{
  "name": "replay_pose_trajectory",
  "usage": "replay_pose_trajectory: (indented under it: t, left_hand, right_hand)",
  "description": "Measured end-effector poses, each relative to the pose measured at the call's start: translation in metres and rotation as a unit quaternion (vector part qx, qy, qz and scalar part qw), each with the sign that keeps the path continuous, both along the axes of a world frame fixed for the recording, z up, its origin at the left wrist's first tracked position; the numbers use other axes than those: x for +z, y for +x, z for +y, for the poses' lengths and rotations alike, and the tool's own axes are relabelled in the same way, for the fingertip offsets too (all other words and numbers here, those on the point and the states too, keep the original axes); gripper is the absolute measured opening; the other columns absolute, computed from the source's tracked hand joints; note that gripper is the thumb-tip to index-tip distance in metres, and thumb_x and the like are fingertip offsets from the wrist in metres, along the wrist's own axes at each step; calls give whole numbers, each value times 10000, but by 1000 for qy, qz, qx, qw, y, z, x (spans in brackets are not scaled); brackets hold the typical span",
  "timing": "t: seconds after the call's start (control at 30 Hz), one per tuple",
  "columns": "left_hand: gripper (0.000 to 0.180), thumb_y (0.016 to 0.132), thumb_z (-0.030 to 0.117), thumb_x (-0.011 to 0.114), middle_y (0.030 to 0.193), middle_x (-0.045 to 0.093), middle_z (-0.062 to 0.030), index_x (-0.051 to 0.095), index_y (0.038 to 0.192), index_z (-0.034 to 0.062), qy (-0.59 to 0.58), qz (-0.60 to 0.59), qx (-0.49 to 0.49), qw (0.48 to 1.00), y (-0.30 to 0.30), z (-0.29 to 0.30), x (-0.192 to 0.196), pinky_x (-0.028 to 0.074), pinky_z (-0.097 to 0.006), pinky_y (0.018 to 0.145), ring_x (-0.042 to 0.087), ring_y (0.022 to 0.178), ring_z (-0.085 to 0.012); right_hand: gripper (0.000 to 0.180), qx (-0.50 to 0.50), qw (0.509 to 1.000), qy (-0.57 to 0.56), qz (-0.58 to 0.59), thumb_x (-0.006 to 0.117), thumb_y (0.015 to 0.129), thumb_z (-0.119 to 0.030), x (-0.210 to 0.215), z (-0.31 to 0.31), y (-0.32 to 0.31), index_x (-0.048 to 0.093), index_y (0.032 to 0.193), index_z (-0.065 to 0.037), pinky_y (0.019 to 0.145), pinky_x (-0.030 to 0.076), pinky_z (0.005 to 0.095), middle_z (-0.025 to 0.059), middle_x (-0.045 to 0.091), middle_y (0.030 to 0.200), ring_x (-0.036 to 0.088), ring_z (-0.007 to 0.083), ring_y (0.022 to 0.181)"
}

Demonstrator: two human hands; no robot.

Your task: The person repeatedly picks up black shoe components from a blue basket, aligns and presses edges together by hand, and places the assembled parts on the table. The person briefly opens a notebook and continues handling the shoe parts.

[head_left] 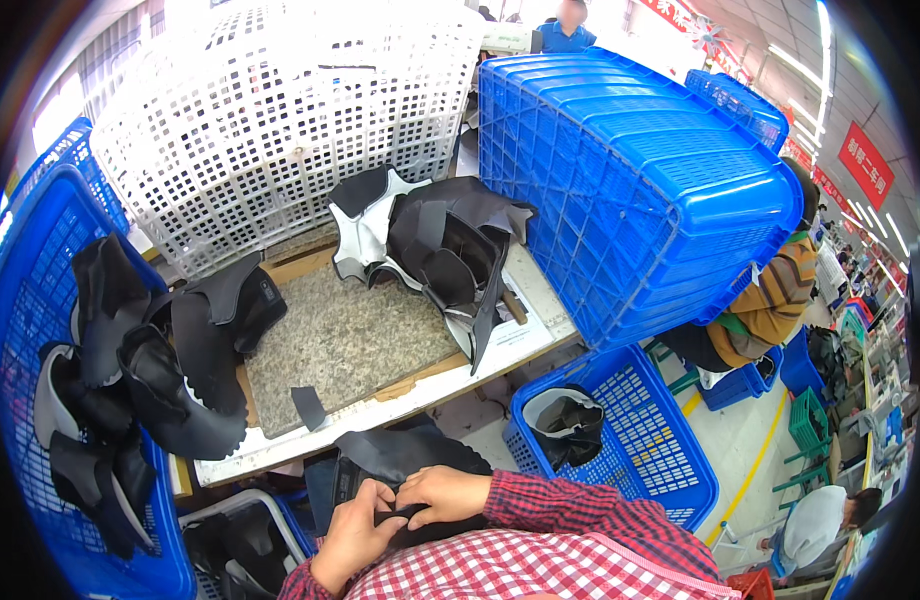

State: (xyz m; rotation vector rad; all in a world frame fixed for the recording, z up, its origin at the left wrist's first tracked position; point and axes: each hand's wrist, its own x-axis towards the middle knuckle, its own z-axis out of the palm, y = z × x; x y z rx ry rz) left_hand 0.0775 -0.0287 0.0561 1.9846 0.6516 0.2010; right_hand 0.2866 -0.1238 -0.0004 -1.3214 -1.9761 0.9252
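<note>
A black shoe upper [405,452] lies across my lap, close to the table's front edge. My left hand [354,530] is closed, thumb and fingers pinching the upper's near edge. Right beside it, my right hand [446,492] grips the same folded edge, fingers bent over the black material. The fingertips of both hands almost meet, and they cover the exact spot being held. On the table in front, a speckled stone slab [350,335] carries a small dark patch [308,408] at its near edge.
Black uppers [195,375] heap over the blue basket [20,330] at left. More uppers [445,235], some white-lined, sit behind the slab. A white crate [290,130] and a tilted blue crate [630,190] stand beyond. Right of my lap is a blue basket [670,480]; people sit farther right.
</note>
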Motion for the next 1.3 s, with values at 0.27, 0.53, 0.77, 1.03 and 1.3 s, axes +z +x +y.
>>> replay_pose_trajectory:
  t: [0.27, 0.53, 0.77, 1.03, 1.3]
  left_hand:
    - [305, 806, 93, 838, 955, 744, -149, 666, 1040, 1, -33, 36, -11, 999, -6, 8, 6, 569, -351, 794, 754, 906, -286]
    - [320, 791, 98, 839, 984, 753, -131, 708, 1068, 3, -14, 45, 5, 999, -7, 7, 6, 562, -332, 849, 745, 929, -255]
    - [437, 793, 86, 837, 1086, 752, -168, 662, 1185, 4, -32, -11, 4, 999, -8, 6, 3, 574, -383, 896, 743, 1025, -318]
    - [455, 802, 63, 819, 1132, 742, -179, 647, 1221, 13, -17, -12, 11, 1000, -4, 3, 0, 573, -393, 913, 733, 1070, -330]
    - [434, 800, 76, 815, 1106, 745, -180, 663, 1201, 10, 4, -17, 6, 1000, -5, 4, 1, 573, -393, 911, 735, 1054, -343]
  right_hand:
    - [337, -39, 997, 2, -60, 799, 839, -292, -1, -11, -6, 697, 1096, -99, 849, 515, 461, 102, 709, 974, 659, 328, 1003]
    - [326, -40, 998, -11, -46, 802, 845, -286, -1, -11, -1, 693, 1083, -93, 840, 525, 448, 114, 709, 960, 665, 336, 985]
    - [333, -65, 998, -2, -23, 803, 852, -279, -5, -15, -2, 685, 1074, -60, 858, 528, 442, 123, 710, 990, 660, 336, 981]
    - [322, -99, 995, 10, -15, 782, 884, -280, -13, -16, -11, 682, 1074, -40, 844, 527, 430, 122, 697, 997, 652, 334, 982]
    - [344, -110, 994, 16, -13, 767, 900, -318, -15, -16, -12, 680, 1084, -41, 850, 524, 450, 134, 701, 988, 655, 347, 987]
